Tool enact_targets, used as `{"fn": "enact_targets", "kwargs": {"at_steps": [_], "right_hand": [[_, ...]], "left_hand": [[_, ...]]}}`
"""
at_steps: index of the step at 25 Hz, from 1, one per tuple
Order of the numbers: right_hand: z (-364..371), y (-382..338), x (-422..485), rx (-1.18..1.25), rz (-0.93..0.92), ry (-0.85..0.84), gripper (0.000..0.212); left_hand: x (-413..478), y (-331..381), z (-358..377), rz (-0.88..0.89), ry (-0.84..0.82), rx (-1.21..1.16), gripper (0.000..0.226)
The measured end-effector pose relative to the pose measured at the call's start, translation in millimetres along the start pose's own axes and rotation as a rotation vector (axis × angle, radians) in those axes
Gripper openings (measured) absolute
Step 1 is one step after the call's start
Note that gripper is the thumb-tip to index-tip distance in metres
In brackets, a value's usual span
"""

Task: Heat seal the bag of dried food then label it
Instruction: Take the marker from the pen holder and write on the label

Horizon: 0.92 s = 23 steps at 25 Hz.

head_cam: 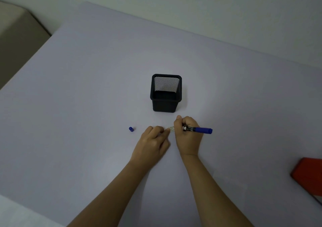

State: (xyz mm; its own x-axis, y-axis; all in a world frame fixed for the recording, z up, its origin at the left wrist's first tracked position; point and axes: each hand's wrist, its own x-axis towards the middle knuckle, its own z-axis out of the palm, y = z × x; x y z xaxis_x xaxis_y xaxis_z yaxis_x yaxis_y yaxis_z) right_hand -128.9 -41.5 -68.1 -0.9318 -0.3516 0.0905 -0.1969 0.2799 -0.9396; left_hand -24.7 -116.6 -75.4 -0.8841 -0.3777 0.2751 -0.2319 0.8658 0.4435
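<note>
A small pale label [171, 128] lies on the lilac table [87, 87], just in front of the black mesh holder. My left hand [153, 144] rests on the table with its fingertips pressing the label's left end. My right hand [188, 134] grips a blue marker [200, 130], its rear end sticking out to the right and its tip hidden by my fingers at the label. The marker's blue cap [131, 129] lies on the table to the left of my left hand. No bag of dried food is in view.
A black mesh pen holder [166, 94] stands upright just beyond my hands. A red flat object [310, 176] lies at the table's right edge. A beige cushion [17, 34] sits beyond the table's far left corner, and a wall runs behind.
</note>
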Motion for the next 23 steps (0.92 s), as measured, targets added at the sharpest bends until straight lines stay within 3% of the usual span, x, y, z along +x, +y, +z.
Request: {"fn": "enact_targets", "kwargs": {"at_steps": [23], "right_hand": [[0.9, 1.5, -1.0, -0.036, -0.039, 0.014, 0.033]], "left_hand": [[-0.8, 1.8, -0.7, -0.008, 0.006, -0.014, 0.029]]}}
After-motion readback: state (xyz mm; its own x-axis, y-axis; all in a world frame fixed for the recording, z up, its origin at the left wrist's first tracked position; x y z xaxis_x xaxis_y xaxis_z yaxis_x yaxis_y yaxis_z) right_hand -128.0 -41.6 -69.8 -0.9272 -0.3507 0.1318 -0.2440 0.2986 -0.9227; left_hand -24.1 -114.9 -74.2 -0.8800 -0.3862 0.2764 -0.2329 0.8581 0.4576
